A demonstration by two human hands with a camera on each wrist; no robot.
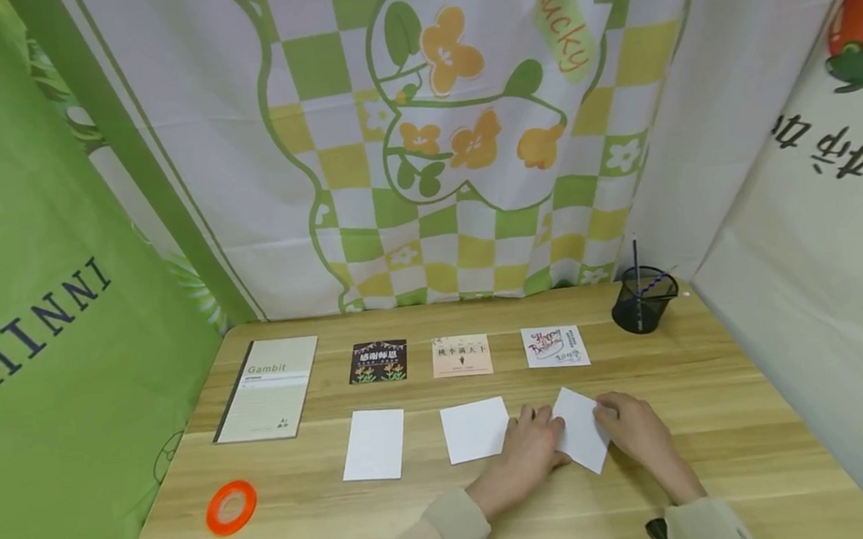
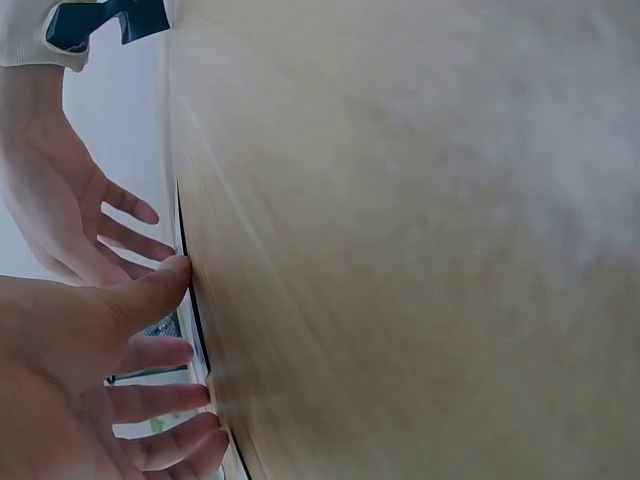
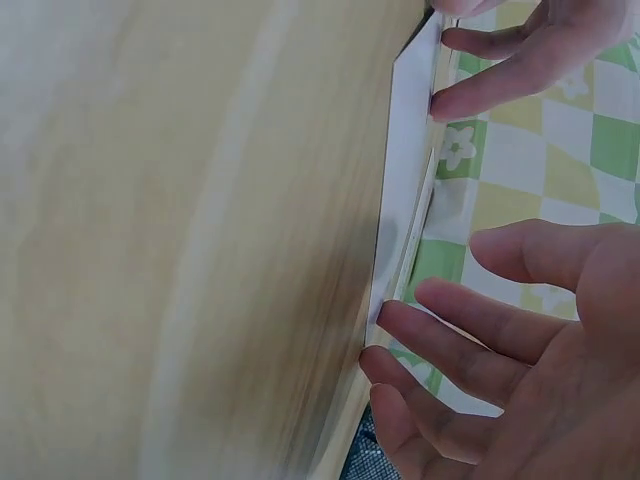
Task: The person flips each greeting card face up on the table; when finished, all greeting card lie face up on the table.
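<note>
A white card point(image 1: 582, 431), turned at an angle, lies on the wooden table between the two hands. At its left edge is the left hand point(image 1: 527, 455), fingertips against the card and fingers extended. The right hand point(image 1: 638, 432) touches the opposite edge with its fingertips. From the right wrist view, the card point(image 3: 402, 170) appears nearly edge-on, and the right hand point(image 3: 500, 350) has relaxed, spread fingers, the thumb off the card. In the left wrist view the left hand point(image 2: 110, 370) has its thumb and fingers stretched toward the tabletop.
Two more white cards point(image 1: 374, 445) point(image 1: 476, 430) lie left of the hands. Behind them sit a dark printed card point(image 1: 378, 362), a peach card point(image 1: 462, 356) and a birthday card point(image 1: 555, 347). A notebook point(image 1: 268, 398), orange tape roll point(image 1: 232, 508) and black pen holder point(image 1: 640, 309) stand around.
</note>
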